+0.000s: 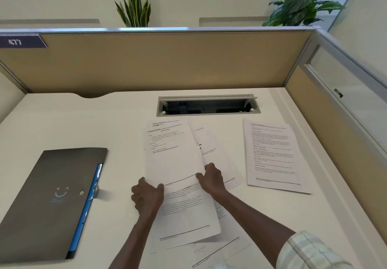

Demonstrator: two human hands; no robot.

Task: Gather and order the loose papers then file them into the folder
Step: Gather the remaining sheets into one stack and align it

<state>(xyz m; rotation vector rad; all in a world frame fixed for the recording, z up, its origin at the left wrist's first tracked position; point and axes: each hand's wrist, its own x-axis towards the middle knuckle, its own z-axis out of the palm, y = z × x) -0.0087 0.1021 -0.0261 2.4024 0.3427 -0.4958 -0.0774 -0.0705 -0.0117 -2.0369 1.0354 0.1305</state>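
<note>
Under everything spreads the white bench (62, 122), walled at its far edge by a tan partition (167, 63) with a numbered label at the left end, and I place the rest by the dark folder (50, 201) lying closed on the bench's left part. That folder sits tilted, with a blue strip showing along its right edge and a small snap button on its cover. Beyond the partition, far behind the folder, two leafy plants (134, 7) rise. Right of the folder, toward the far side of the bench, an open cable tray (207, 106) is sunk into the surface. Well to the folder's right lies a neat stack of printed pages (272, 153), squared up and apart from my hands. Between that stack and the folder sprawl the loose papers (173, 153), several overlapping sheets fanned at different angles, some running down toward the near edge. My right hand (211, 178) rests on these sheets, thumb and fingers pinching the lower right edge of the topmost page. My left hand (146, 195), nearer the folder, is curled with its fingers bent under, gripping the left edge of the same spread of papers. A pale checked sleeve (310, 252) is pushed up my right arm.
</note>
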